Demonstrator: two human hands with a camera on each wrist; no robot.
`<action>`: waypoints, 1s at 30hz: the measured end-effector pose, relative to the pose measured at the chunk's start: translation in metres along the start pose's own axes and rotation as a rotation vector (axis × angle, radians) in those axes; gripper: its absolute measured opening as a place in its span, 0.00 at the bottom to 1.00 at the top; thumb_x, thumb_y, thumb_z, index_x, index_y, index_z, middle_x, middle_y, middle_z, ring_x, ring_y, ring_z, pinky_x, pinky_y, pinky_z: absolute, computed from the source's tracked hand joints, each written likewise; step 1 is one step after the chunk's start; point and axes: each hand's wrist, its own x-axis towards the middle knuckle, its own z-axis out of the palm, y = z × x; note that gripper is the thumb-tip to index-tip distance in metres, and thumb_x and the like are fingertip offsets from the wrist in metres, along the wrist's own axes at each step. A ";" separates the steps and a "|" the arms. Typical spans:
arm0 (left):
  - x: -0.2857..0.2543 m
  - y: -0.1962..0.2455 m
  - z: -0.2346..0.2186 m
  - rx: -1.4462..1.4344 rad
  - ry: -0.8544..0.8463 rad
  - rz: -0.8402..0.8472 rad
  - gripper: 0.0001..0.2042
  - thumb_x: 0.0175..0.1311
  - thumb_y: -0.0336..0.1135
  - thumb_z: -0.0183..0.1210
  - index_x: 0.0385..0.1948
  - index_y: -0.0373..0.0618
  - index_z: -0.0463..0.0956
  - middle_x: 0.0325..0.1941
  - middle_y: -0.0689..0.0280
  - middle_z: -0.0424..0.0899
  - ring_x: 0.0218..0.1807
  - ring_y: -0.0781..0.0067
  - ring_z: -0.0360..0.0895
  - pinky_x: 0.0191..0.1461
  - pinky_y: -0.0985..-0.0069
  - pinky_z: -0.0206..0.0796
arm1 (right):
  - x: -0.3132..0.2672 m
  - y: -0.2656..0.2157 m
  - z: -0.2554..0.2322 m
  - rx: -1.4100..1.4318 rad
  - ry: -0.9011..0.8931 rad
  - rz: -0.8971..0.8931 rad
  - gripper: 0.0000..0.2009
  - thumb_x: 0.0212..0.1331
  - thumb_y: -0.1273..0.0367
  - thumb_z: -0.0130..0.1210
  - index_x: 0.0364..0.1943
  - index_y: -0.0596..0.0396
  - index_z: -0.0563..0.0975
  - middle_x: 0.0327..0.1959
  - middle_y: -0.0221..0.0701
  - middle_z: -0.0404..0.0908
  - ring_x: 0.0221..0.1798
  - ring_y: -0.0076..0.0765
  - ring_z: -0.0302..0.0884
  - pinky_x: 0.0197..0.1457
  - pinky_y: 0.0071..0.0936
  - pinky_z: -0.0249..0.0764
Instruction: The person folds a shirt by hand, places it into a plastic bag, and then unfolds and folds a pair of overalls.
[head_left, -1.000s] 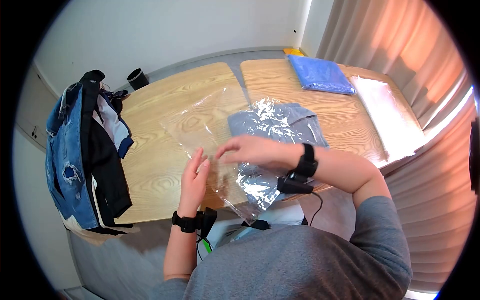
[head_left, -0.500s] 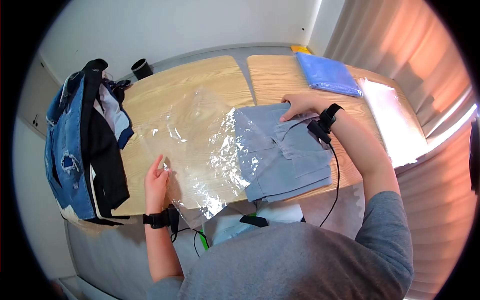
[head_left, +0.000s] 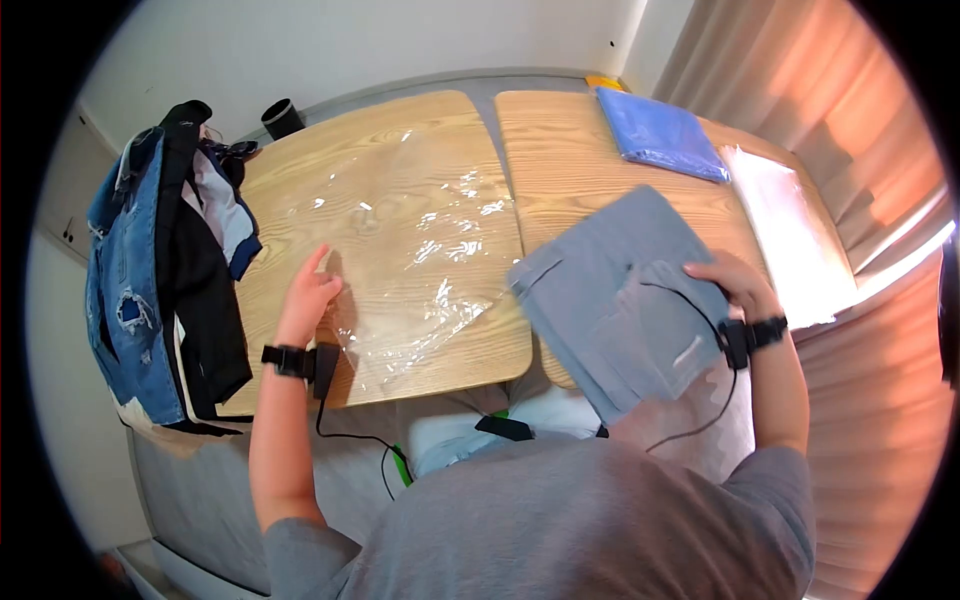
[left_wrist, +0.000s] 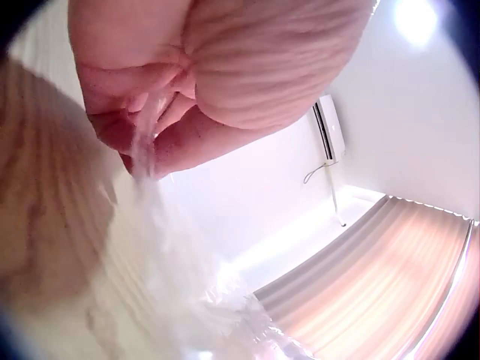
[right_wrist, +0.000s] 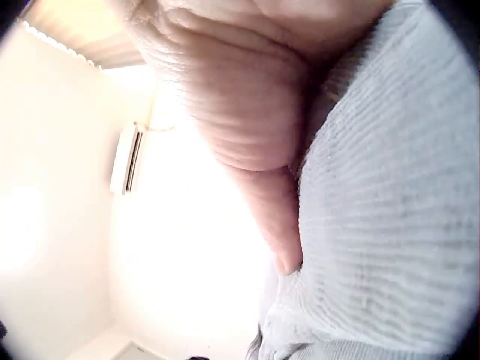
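In the head view my right hand grips one edge of a folded grey garment, thumb on its upper face and the other fingers hidden beneath. The garment is tilted and overlaps the right table's front edge. Its ribbed cloth fills the right side of the right wrist view, with my thumb pressed along it. To the left, my left hand pinches the edge of a clear plastic bag, which lies spread flat over the left table. In the left wrist view the gathered plastic runs out between curled fingers.
Several clothes, including ripped blue jeans and a black garment, hang at the left table's left edge. A blue plastic-wrapped package and a shiny clear plastic stack lie on the right table. A black bin stands behind.
My right hand has come off the bag, taken hold of the grey garment and moved it right, turning it. My left hand has drawn the bag leftward, out from over the garment.
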 end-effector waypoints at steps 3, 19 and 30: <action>0.027 -0.004 -0.003 0.051 -0.059 -0.036 0.32 0.58 0.25 0.55 0.67 0.47 0.56 0.30 0.69 0.75 0.29 0.83 0.70 0.32 0.83 0.62 | -0.031 0.039 -0.009 0.143 0.100 0.012 0.24 0.54 0.66 0.61 0.53 0.67 0.71 0.49 0.37 0.78 0.47 0.31 0.76 0.52 0.27 0.73; -0.069 0.083 0.187 0.064 -0.622 -0.011 0.22 0.66 0.42 0.54 0.57 0.40 0.66 0.51 0.64 0.75 0.53 0.77 0.70 0.54 0.78 0.64 | -0.077 0.096 0.021 0.490 0.363 -0.026 0.22 0.58 0.65 0.59 0.52 0.66 0.71 0.46 0.35 0.78 0.45 0.29 0.77 0.49 0.24 0.74; -0.059 0.112 0.251 0.249 -0.668 -0.085 0.25 0.62 0.51 0.56 0.44 0.33 0.73 0.34 0.67 0.78 0.37 0.80 0.72 0.38 0.81 0.64 | -0.095 0.109 0.046 0.787 0.296 -0.253 0.32 0.56 0.73 0.55 0.65 0.63 0.56 0.61 0.39 0.66 0.60 0.33 0.66 0.63 0.28 0.64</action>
